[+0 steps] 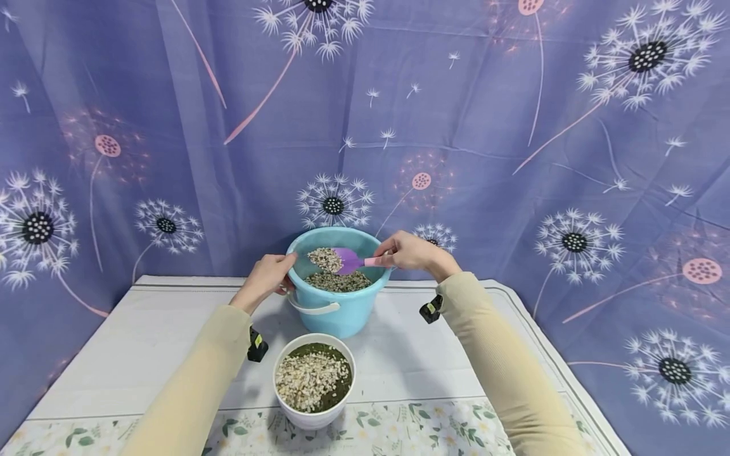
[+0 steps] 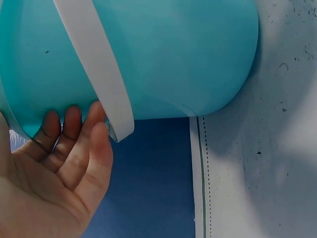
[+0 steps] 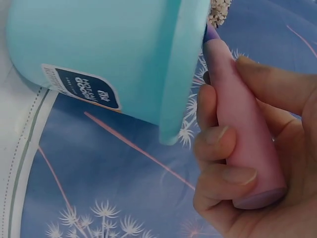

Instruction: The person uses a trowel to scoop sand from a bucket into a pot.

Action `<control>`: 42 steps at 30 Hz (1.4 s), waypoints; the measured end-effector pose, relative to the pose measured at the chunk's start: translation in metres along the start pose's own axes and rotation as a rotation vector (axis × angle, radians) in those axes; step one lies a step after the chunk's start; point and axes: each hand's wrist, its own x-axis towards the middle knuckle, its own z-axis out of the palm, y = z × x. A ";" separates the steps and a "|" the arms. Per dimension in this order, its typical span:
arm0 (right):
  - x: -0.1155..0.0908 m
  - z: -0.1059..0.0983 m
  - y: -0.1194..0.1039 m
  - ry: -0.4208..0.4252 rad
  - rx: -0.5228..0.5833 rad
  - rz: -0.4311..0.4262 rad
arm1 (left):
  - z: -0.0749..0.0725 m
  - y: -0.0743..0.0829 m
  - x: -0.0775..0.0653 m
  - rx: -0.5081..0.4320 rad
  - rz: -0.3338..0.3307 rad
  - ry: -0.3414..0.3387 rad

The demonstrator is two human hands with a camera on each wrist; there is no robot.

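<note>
A light blue bucket [image 1: 339, 316] with a white handle [image 2: 101, 64] stands at the back of the table, pale granular material [image 1: 342, 282] inside it. My left hand [image 1: 263, 283] grips its left rim; in the left wrist view the fingers [image 2: 74, 158] bend against the outer wall near the handle. My right hand [image 1: 412, 251] holds a small trowel by its pink handle [image 3: 247, 124], fingers wrapped around it. The trowel's purple blade [image 1: 349, 261] is over the bucket's mouth, loaded with granules [image 1: 326, 259]. In front sits a white pot [image 1: 315, 420] of dark soil [image 1: 333, 399], partly covered by pale granules [image 1: 305, 380].
The white table [image 1: 171, 342] has a leafy floral strip [image 1: 422, 427] along its near side. A purple-blue dandelion curtain [image 1: 239, 177] hangs close behind the bucket and at both sides. Dark specks [image 2: 258, 153] dot the tabletop beside the bucket.
</note>
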 end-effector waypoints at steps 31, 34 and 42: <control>-0.036 0.004 -0.017 0.132 -0.011 -0.006 | -0.012 -0.021 -0.105 0.055 0.163 -0.045; -0.044 0.005 -0.020 0.141 -0.032 -0.034 | -0.010 -0.029 -0.124 0.061 0.209 -0.118; -0.071 0.015 -0.023 0.143 -0.043 -0.111 | 0.006 -0.041 -0.154 0.089 0.286 -0.297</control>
